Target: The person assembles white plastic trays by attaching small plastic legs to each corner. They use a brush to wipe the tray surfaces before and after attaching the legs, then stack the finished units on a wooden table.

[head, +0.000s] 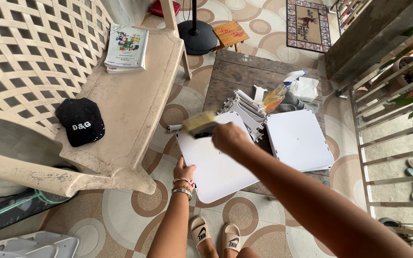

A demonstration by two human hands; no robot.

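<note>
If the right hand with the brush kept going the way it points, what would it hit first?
Probably the white panel beneath it. The right hand aims the brush toward the upper left, where the panel's edge lies; beyond it is tiled floor. Depth is unclear.

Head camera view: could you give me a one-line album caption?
Left hand steadies a white plastic panel on a wooden table; right hand holds a wide paintbrush above it.

A low wooden table (244, 71) stands on the patterned tile floor (120, 215). On it lie two white panels (297, 138), a stack of white plastic parts (244, 107), a spray bottle (283, 91) and a grey cloth (292, 101). The beige bench (135, 105) beside it carries a black cap (80, 122) and booklets (127, 48).
</note>
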